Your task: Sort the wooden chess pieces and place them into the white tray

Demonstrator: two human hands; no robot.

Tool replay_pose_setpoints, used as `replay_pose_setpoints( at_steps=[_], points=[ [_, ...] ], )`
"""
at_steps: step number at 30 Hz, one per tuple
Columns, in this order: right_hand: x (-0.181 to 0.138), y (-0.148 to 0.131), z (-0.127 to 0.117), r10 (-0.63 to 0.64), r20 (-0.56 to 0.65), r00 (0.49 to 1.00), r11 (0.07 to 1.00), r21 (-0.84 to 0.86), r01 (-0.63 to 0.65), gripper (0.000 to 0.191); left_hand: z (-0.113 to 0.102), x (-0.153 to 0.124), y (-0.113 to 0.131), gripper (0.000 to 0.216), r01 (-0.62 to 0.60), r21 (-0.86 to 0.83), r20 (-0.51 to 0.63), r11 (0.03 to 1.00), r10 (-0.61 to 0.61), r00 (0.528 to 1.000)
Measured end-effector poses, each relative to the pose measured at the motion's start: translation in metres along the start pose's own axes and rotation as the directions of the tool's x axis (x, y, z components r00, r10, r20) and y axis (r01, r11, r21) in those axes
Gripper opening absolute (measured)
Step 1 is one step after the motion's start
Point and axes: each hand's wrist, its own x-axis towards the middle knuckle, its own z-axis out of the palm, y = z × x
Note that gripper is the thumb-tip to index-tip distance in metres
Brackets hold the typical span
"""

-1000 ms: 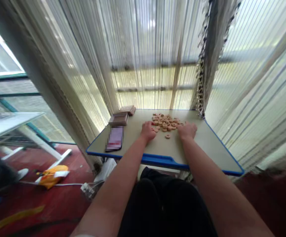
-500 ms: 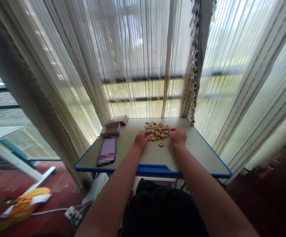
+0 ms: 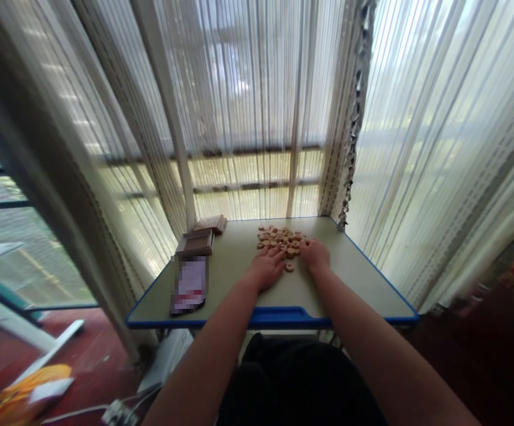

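A heap of small round wooden pieces (image 3: 278,235), like Chinese chess discs, lies toward the back of the table (image 3: 234,272). My left hand (image 3: 269,265) lies palm down at the heap's near left side, fingers stretched out and touching the front pieces. At the heap's right edge is my right hand (image 3: 316,254), its fingers curled inward against the pieces. Whether a piece is within those fingers is hidden. One loose wooden disc (image 3: 289,267) sits apart in front of the heap, between my hands.
At the table's left stand a shallow wooden box (image 3: 196,242) and a flat wooden stack (image 3: 211,223) behind it. A blurred phone-like object (image 3: 189,285) lies nearer me. Striped sheer curtains (image 3: 248,106) hang behind the table. A blue lip (image 3: 278,315) runs along the front edge.
My left hand has moved right and flattened over the near side of the heap, its fingers now spread. My right hand has shifted slightly inward. The camera view has tilted a little.
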Motion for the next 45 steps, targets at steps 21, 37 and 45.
replay_pose_setpoints(
  at_steps=[21,37,45],
  points=[
    [-0.004,-0.007,0.007,-0.497,-0.034,0.867,0.835,0.254,0.488,0.024,-0.004,0.001,-0.014,0.025,0.232,-0.107,-0.297,0.967,-0.254,0.921],
    [0.007,0.001,0.017,-0.319,-0.058,0.946,0.921,0.215,0.324,0.029,-0.005,0.004,-0.018,0.029,0.477,-0.147,-0.298,0.867,-0.498,0.814],
    [0.0,-0.003,0.016,-0.354,-0.052,0.934,0.91,0.21,0.357,0.025,-0.004,0.007,-0.026,0.025,0.518,-0.353,-0.253,0.78,-0.612,0.749]
  ],
)
